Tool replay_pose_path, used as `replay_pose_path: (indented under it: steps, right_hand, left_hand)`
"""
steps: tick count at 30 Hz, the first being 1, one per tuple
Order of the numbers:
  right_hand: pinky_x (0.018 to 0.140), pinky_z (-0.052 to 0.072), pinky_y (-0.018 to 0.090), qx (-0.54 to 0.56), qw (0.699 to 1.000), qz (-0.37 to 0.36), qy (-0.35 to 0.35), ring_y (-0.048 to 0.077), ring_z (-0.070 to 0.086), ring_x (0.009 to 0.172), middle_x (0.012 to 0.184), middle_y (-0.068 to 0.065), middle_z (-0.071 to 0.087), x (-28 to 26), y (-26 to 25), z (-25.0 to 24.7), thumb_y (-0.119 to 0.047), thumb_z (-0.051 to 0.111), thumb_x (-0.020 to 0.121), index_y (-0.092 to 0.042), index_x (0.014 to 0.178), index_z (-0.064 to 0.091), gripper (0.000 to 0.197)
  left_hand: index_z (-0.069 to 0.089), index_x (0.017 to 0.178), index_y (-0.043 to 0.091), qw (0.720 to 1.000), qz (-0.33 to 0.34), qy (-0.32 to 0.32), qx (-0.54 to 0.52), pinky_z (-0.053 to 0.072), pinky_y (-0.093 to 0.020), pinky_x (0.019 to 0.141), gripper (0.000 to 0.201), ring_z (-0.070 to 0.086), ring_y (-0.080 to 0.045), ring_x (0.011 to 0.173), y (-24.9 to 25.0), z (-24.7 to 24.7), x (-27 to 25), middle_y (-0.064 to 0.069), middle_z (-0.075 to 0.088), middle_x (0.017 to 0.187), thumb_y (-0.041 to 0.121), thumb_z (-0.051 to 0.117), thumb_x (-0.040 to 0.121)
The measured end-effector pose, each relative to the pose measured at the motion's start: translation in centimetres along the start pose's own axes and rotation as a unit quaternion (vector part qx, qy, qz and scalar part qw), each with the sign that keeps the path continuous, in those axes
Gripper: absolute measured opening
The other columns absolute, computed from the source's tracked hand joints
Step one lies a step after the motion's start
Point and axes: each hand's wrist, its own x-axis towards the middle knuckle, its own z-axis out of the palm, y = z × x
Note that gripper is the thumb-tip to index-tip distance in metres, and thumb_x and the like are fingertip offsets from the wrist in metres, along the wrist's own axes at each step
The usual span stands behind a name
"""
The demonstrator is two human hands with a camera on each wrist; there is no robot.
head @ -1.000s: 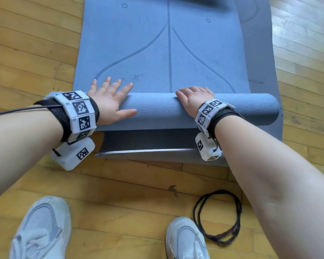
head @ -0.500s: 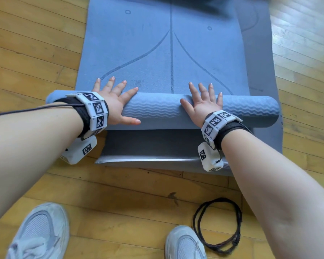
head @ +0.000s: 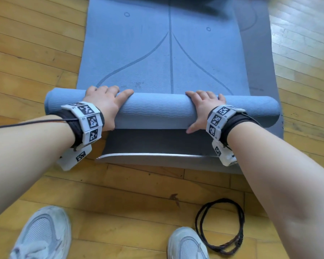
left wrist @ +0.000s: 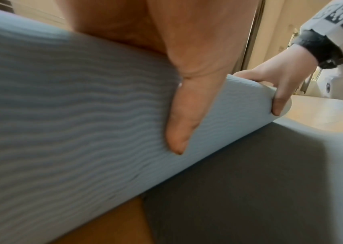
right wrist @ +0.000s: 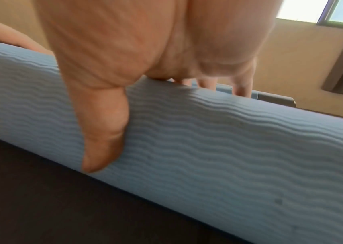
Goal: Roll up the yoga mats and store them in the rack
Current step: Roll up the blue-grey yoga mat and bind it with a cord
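A blue yoga mat lies partly rolled on the floor: its roll [head: 157, 111] runs left to right and the flat part [head: 157, 53] stretches away from me. Under it lies a grey mat [head: 157, 143], whose near edge curls up. My left hand [head: 107, 107] grips the roll's left part, fingers curled over the far side, thumb on the near side. My right hand [head: 198, 113] grips the right part the same way. The left wrist view shows my left thumb [left wrist: 179, 132] pressed on the ribbed roll [left wrist: 62, 132]. The right wrist view shows my right thumb [right wrist: 103, 140] on the roll [right wrist: 208, 156].
Wooden floorboards [head: 36, 53] surround the mats. A looped black cord [head: 221, 225] lies on the floor by my right shoe [head: 187, 243]; my left shoe [head: 43, 234] is at the lower left.
Half a second ago both hands lay on the roll with fingers spread; now the fingers curl over its far side and the thumbs hook its near side. The roll sits slightly farther along the mat.
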Motion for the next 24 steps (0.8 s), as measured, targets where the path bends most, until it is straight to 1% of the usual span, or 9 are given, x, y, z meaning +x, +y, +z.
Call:
replay_pose_path:
  steps: [2,4,7,13,15,17,20,22,24]
  right_hand:
    - [0.114,0.015,0.055,-0.011,1.0,0.007,0.022,0.024,0.023,0.139,0.15,-0.003,0.027,-0.2,0.3,0.0,-0.052,0.083,0.06,-0.034,0.148,0.012,0.114]
    - [0.113,0.019,0.053,0.0,0.999,0.014,0.046,0.023,0.026,0.138,0.148,-0.003,0.03,-0.4,0.6,0.0,-0.048,0.082,0.062,-0.034,0.147,0.015,0.11]
    - [0.112,0.021,0.053,0.012,0.998,0.016,0.052,0.023,0.029,0.137,0.147,-0.003,0.033,-0.4,0.9,0.0,-0.047,0.082,0.062,-0.032,0.146,0.018,0.107]
    - [0.116,0.009,0.057,0.033,0.999,0.011,0.003,0.023,0.025,0.14,0.148,-0.002,0.032,0.9,0.4,-0.4,-0.04,0.079,0.065,-0.031,0.148,0.016,0.105]
    - [0.116,0.009,0.056,0.045,0.999,0.012,-0.019,0.023,0.027,0.139,0.147,-0.002,0.034,1.4,0.6,-0.9,-0.039,0.08,0.064,-0.031,0.149,0.017,0.106]
    - [0.114,0.019,0.053,0.042,0.998,0.008,-0.037,0.025,0.034,0.135,0.145,-0.002,0.038,2.1,0.8,-1.7,-0.041,0.082,0.062,-0.033,0.148,0.02,0.106]
    - [0.101,0.04,0.045,0.042,0.997,0.007,-0.058,0.027,0.048,0.123,0.14,-0.003,0.043,2.7,0.8,-2.6,-0.041,0.082,0.061,-0.036,0.146,0.024,0.103]
    - [0.097,0.043,0.042,0.043,0.997,0.009,-0.065,0.027,0.049,0.121,0.14,-0.004,0.044,2.9,0.7,-2.7,-0.04,0.081,0.062,-0.036,0.146,0.024,0.102]
    - [0.1,0.037,0.044,0.034,0.998,0.009,-0.058,0.026,0.045,0.126,0.141,-0.003,0.043,3.1,0.6,-2.6,-0.041,0.081,0.062,-0.036,0.147,0.022,0.104]
  left_hand:
    - [0.004,0.147,0.036,0.999,0.004,0.026,0.024,0.03,-0.039,0.101,0.1,0.039,-0.024,0.126,-0.2,-0.6,0.2,0.0,0.033,0.144,0.037,0.07,0.072]
    - [0.004,0.146,0.037,0.998,0.007,0.044,0.041,0.03,-0.038,0.101,0.097,0.039,-0.023,0.126,-0.5,-1.4,0.5,0.001,0.033,0.144,0.035,0.069,0.073]
    - [0.004,0.146,0.038,0.997,0.013,0.043,0.056,0.032,-0.038,0.102,0.096,0.04,-0.023,0.127,-0.8,-1.9,1.3,0.001,0.034,0.143,0.035,0.068,0.074]
    - [0.004,0.148,0.039,0.999,0.029,-0.026,0.032,0.039,-0.038,0.097,0.112,0.044,-0.024,0.124,-1.3,-1.7,2.9,0.001,0.038,0.141,0.044,0.079,0.065]
    - [0.006,0.148,0.039,0.998,0.034,-0.043,0.025,0.042,-0.036,0.093,0.113,0.047,-0.023,0.122,-1.4,-2.1,3.2,0.002,0.04,0.139,0.045,0.081,0.063]
    - [0.007,0.148,0.04,0.997,0.036,-0.061,0.015,0.046,-0.036,0.09,0.114,0.051,-0.024,0.118,-1.8,-2.5,3.5,0.002,0.043,0.136,0.045,0.082,0.062]
    - [0.012,0.147,0.04,0.995,0.043,-0.086,-0.011,0.048,-0.035,0.083,0.113,0.054,-0.025,0.112,-2.2,-2.9,3.8,0.002,0.044,0.134,0.042,0.084,0.06]
    - [0.014,0.146,0.04,0.994,0.049,-0.098,-0.025,0.047,-0.034,0.08,0.112,0.053,-0.026,0.113,-2.2,-3.3,4.0,0.0,0.044,0.136,0.04,0.085,0.059]
    - [0.011,0.146,0.039,0.994,0.036,-0.103,-0.022,0.047,-0.036,0.085,0.118,0.051,-0.026,0.116,-2.0,-3.3,4.1,-0.001,0.042,0.137,0.043,0.086,0.056]
